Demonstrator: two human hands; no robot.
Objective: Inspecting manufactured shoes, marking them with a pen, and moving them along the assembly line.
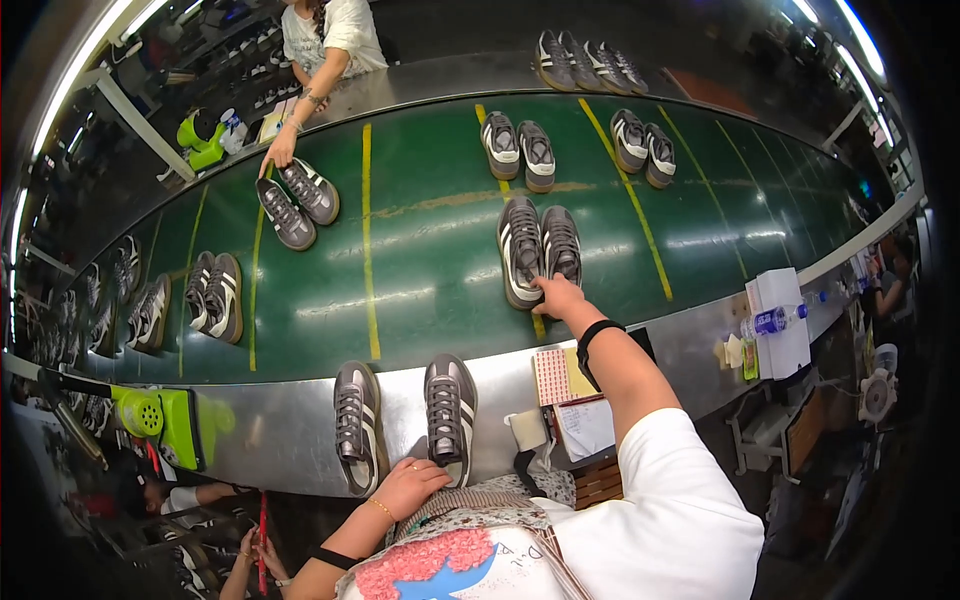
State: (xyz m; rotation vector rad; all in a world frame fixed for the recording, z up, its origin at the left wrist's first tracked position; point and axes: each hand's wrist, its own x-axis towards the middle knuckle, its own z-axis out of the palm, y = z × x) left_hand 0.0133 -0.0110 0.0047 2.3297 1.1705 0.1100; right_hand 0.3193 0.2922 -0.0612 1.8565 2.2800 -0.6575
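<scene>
My right hand (562,300) reaches onto the green belt and pinches a pair of dark grey sneakers with white stripes at the heels; the left sneaker (519,250) and right sneaker (562,245) stand side by side, toes away from me. Two similar sneakers stand apart on the metal ledge in front of me. My left hand (412,487) lies with its fingers stretched out at the heel of the nearer-to-right ledge sneaker (449,415). The other ledge sneaker (356,425) is left of it, untouched.
Across the green conveyor belt (430,260), a person's hand (281,148) touches another pair. More pairs stand along the belt. Paper pads (565,378) lie right of me on the ledge, near a bottle (775,320) and white box. A lime-green device (160,420) sits at left.
</scene>
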